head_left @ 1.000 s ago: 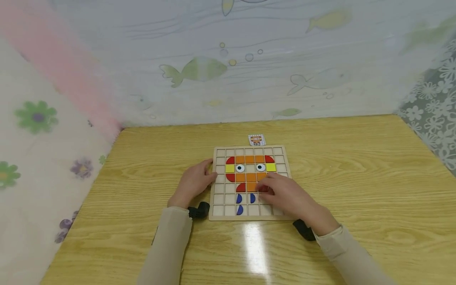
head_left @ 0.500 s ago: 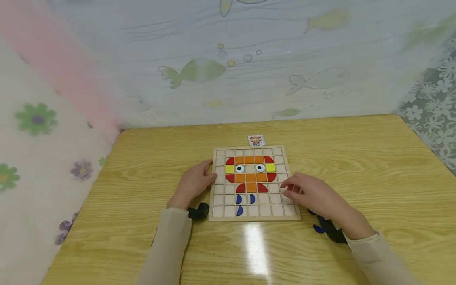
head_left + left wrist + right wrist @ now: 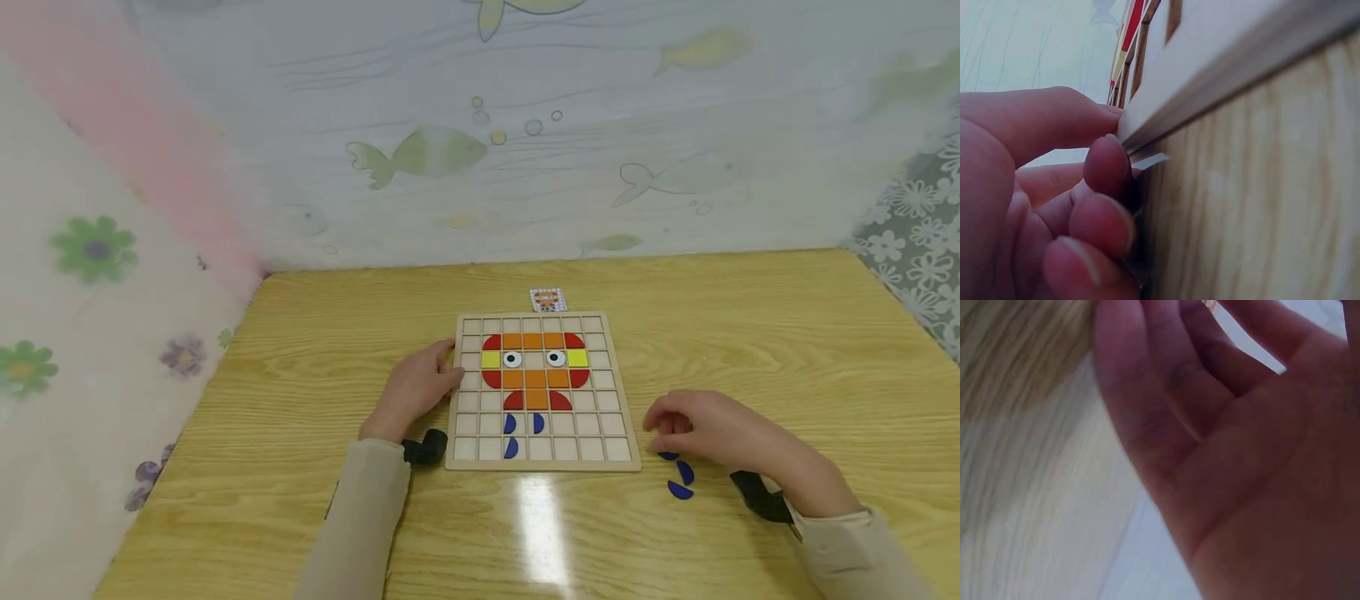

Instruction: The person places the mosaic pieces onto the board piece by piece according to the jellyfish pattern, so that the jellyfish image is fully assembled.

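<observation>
A square wooden grid board lies on the table, bearing red, orange and yellow pieces, two eye discs and several blue half-circles. At its left edge, my left hand holds the frame; in the left wrist view the thumb touches the rim, with curled fingers beside it. To the right of the board, my right hand is just above loose blue half-circle pieces, its fingers loosely bent. I see nothing in its grasp. The right wrist view shows the palm; its fingertips are cut off.
A small picture card lies against the board's far edge. Behind the table stands a wall painted with fish. Black wrist mounts sit under the wrists.
My right hand has moved from the board to the right, over the blue half-circles. A red quarter piece right of the lower orange square is now uncovered. The left hand stays at the edge.
</observation>
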`<control>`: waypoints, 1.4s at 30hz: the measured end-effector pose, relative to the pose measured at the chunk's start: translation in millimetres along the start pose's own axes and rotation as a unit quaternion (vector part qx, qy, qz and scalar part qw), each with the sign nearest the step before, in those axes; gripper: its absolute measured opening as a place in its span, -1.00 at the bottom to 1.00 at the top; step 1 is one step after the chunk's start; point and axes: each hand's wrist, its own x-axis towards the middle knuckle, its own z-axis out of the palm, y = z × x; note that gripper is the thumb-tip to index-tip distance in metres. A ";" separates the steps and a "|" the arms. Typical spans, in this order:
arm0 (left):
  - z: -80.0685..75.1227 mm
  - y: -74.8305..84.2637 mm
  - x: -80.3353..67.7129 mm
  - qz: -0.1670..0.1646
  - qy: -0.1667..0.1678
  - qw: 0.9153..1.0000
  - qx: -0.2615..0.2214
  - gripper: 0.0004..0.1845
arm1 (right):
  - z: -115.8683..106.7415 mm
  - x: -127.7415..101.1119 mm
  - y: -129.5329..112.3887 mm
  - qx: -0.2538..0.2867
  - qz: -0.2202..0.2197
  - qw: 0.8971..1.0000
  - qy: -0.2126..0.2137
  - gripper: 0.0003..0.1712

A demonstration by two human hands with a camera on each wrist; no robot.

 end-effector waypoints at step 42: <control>4.6 -1.9 1.4 0.001 0.011 1.000 0.000 -0.40 | 8.2 11.7 -7.1 -0.049 -0.014 0.995 0.086 -0.89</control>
